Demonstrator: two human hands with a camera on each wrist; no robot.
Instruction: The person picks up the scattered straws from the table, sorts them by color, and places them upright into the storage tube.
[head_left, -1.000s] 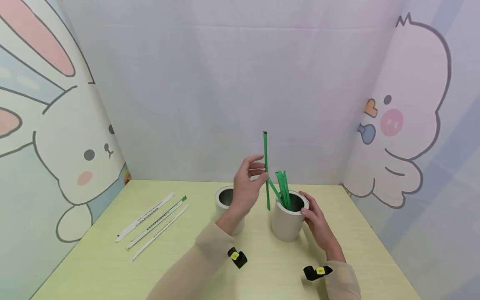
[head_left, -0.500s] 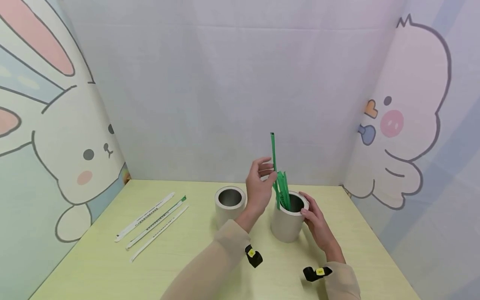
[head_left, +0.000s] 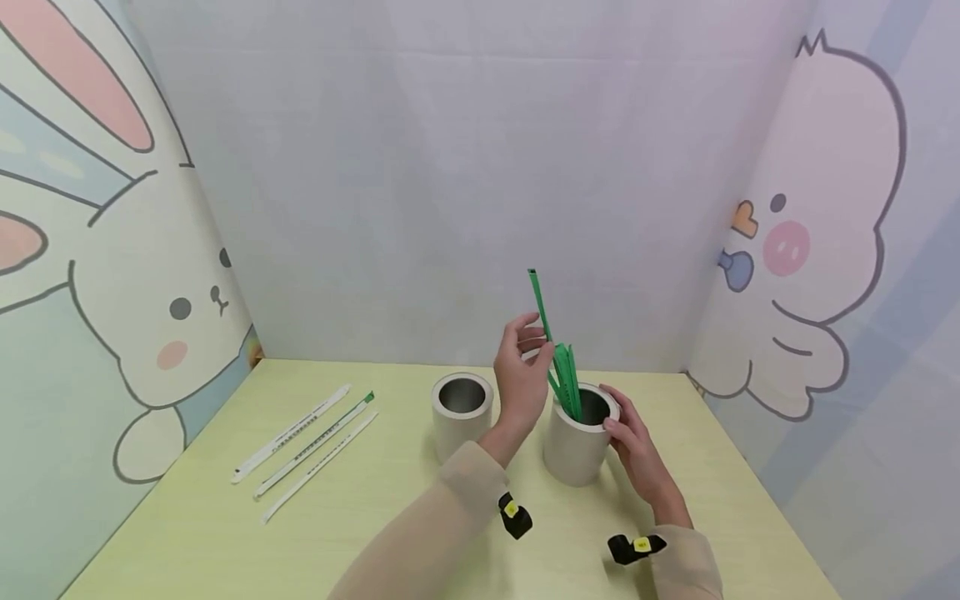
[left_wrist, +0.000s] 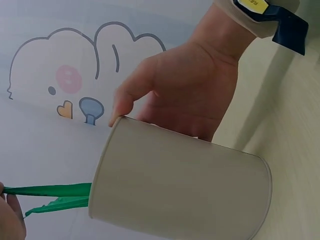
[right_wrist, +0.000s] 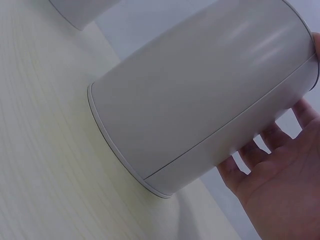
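In the head view my left hand (head_left: 521, 375) pinches a green wrapped straw (head_left: 537, 300) between thumb and fingers. The straw leans, its upper end high and its lower part at the mouth of the right-hand beige cup (head_left: 573, 454). Several green wrapped straws (head_left: 567, 379) stand in that cup. My right hand (head_left: 637, 450) holds the cup from the right, thumb at the rim. In the right wrist view, the fingers (right_wrist: 252, 155) lie along the cup's side (right_wrist: 200, 90). At the left wrist view's edge, only the fingertips of my left hand (left_wrist: 11, 215) show.
A second beige cup (head_left: 461, 437) with a dark inside stands to the left. Farther left, three wrapped straws lie apart on the pale wooden table (head_left: 187, 533): a wide white one (head_left: 291, 433), a white-and-green one (head_left: 315, 446) and a thin white one (head_left: 321, 467).
My left hand has moved right, bringing the green straw from beside the right-hand cup to its mouth. The straw's top has now tilted left. My right hand stays on the cup.
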